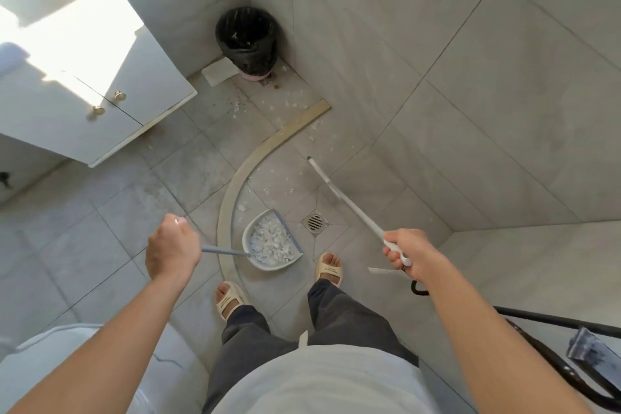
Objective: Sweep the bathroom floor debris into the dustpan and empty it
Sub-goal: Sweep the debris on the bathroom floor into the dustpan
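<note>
Mid-sweep: the left hand (173, 247) gripped the loaded dustpan (272, 242) handle, the right hand (408, 254) clasped the broom (339, 198). Scraps (292, 104) remained toward the bin (248, 40); gathering them seemed next.

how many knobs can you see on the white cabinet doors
2. Both are brass-coloured round knobs on the white cabinet at the left: one knob on the farther door, the other knob on the nearer door, close together by the seam. More may lie out of frame.
</note>
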Demonstrator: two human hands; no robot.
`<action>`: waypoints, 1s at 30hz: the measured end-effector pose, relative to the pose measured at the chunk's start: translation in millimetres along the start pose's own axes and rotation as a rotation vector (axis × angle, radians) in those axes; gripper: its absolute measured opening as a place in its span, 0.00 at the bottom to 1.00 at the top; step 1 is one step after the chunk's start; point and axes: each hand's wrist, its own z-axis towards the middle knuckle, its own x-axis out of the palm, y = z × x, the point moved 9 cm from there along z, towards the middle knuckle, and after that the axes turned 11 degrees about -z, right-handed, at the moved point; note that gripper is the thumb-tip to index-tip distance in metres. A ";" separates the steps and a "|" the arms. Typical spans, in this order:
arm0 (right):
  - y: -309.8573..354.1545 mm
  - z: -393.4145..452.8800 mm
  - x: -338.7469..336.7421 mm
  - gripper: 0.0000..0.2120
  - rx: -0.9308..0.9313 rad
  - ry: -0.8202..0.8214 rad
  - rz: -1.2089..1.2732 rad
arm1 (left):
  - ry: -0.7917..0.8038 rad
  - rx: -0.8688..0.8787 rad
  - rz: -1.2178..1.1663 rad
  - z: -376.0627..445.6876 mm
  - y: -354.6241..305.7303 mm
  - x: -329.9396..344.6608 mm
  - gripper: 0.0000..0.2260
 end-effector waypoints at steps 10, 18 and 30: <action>-21.2 -6.1 76.7 0.06 0.112 0.139 -0.046 | 0.003 -0.070 -0.021 -9.2 32.2 -1.9 0.13; 1.1 -22.9 27.4 0.05 0.166 0.370 0.255 | -0.019 -0.096 -0.002 0.1 33.9 -8.4 0.13; -20.4 -7.3 54.4 0.06 0.116 0.131 -0.051 | -0.063 -0.098 0.049 -2.1 18.4 0.0 0.14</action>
